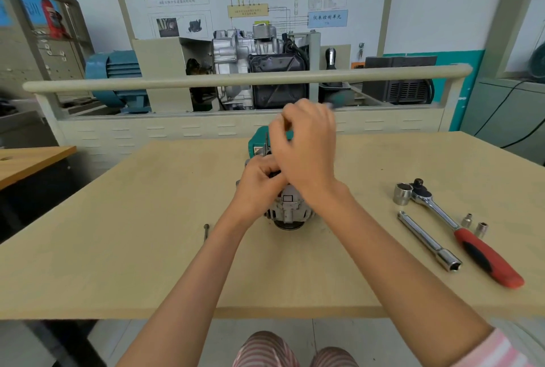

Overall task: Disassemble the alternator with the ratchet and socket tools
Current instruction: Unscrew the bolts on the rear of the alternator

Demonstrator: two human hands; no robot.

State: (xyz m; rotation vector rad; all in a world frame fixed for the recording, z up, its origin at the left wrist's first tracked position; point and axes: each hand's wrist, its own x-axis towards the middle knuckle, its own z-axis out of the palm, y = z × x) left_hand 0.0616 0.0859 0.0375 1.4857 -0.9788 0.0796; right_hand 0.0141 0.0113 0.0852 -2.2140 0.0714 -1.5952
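Alternator [287, 210] gripped by left hand [259, 186]; right hand [306, 142] raised above, fingers curled round a blurred tool.

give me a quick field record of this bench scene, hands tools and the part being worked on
workpiece: alternator at the middle of the wooden table
left hand: left hand grips the top of the alternator
right hand: right hand raised above it, fingers curled on something blurred
ratchet: ratchet, red handle, lies idle to the right
extension bar: extension bar lies beside the ratchet
sockets: large socket by the ratchet head, two small sockets near the handle
loose part: long bolt lies left of the alternator
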